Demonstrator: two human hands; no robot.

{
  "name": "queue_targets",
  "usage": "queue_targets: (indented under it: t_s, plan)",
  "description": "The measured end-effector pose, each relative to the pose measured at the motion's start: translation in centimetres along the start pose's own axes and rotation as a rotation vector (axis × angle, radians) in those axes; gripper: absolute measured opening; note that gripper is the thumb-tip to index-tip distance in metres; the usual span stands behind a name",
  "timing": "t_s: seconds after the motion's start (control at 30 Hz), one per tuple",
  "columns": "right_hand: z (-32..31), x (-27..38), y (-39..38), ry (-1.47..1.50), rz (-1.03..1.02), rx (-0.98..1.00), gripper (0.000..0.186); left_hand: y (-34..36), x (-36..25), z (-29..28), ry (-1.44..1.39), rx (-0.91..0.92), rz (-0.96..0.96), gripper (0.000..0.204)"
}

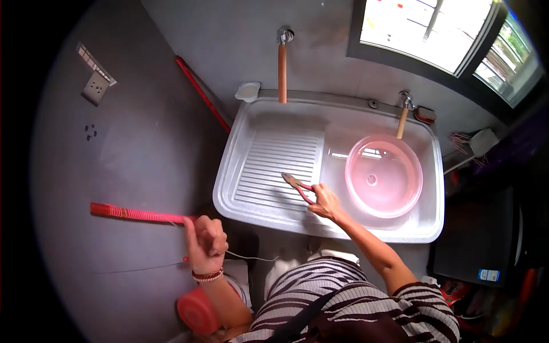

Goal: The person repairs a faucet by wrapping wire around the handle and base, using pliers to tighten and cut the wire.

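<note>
My left hand (207, 243) is closed on one end of a red ribbed hose (140, 215), which sticks out to the left in front of the grey wall. A brownish band circles the hose near its far end. A thin pale wire (251, 256) trails rightward from beside this hand. Over the sink my right hand (325, 202) grips a pair of pliers (296, 184) by its red handles. The pliers' jaws point up and left, above the ribbed washboard (274, 160) of the light grey sink (223, 188).
A pink basin (353, 197) of water stands in the sink's right half. Two taps (285, 35) (406, 98) with orange-brown tubes hang over the sink. At the sink's left leans a red pole (200, 91). A red plastic container (198, 310) sits below my left arm.
</note>
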State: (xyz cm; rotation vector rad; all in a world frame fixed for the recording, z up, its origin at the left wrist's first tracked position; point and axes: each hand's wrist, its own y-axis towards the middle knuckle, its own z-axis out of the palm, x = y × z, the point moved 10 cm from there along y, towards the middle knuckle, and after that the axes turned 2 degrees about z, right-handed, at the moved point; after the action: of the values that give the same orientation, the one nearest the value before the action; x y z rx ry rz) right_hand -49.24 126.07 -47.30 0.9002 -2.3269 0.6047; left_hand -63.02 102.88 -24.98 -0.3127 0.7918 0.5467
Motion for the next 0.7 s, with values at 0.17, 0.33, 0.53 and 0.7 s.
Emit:
queue_targets:
  t_s: [0.17,0.33,0.53,0.7]
  plan:
    - [3.7,0.4,5.3,0.002,-0.021,0.091,0.049,4.8,2.7,-0.2,-0.006,-0.048,-0.060,0.053]
    - [5.0,1.2,7.0,0.010,-0.047,0.128,0.052,9.5,4.1,-1.9,-0.041,-0.041,-0.160,0.056]
    - [6.3,2.0,7.5,0.013,-0.060,0.061,0.057,15.1,4.5,-3.8,-0.040,0.027,-0.314,0.057]
    - [5.6,3.4,6.9,-0.083,-0.167,-0.102,0.069,18.4,3.1,-5.8,-0.030,0.087,-0.377,0.057]
